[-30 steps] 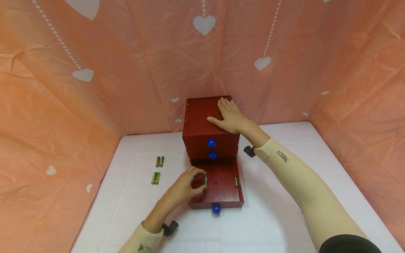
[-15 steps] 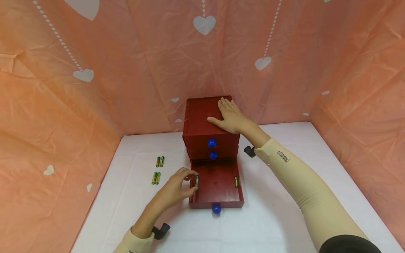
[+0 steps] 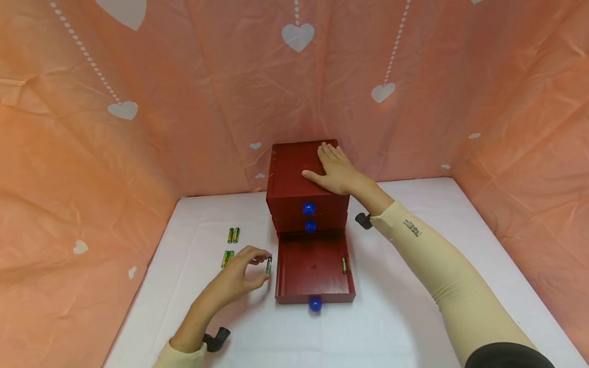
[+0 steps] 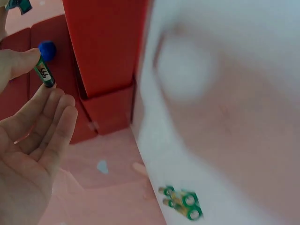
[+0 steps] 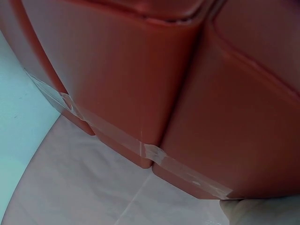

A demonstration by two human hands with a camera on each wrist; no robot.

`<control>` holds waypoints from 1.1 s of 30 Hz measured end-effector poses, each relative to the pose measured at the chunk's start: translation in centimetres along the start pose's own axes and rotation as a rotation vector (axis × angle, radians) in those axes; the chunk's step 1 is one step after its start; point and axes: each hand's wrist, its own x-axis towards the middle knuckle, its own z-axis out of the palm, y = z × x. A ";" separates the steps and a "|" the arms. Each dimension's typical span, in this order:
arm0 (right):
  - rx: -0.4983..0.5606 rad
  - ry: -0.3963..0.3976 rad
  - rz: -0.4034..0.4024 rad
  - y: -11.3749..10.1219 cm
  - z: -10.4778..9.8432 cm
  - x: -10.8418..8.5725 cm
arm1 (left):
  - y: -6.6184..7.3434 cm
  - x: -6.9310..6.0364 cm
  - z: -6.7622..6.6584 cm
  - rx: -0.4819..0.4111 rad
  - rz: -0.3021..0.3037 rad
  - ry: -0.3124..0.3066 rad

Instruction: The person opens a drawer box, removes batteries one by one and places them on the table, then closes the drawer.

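My left hand pinches a green battery by its two ends between thumb and fingers, just left of the pulled-out bottom drawer. In the left wrist view the same battery spans from thumb tip to fingertip. Another battery is inside that drawer, along its right side. With fingers spread, my right hand rests flat on top of the red drawer cabinet. The right wrist view shows mostly the taped side of the cabinet; only a sliver of the hand appears there.
On the white table left of the cabinet lie two pairs of batteries, a rear pair and a front pair partly behind my left hand. Blue knobs stick out from the drawer fronts. A pink heart-print cloth hangs behind.
My left hand has carried the battery leftward, from over the open drawer to outside its left wall. My right hand has stayed on the cabinet top.
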 end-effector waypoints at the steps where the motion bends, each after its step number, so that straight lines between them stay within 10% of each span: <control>1: -0.001 0.000 0.000 0.0 0.0 0.0 | -0.2 -0.2 -0.1 0.003 0.002 0.005; 33: -0.013 0.001 -0.011 0.2 0.1 0.2 | -5.5 -5.0 -4.3 0.101 -0.191 -0.020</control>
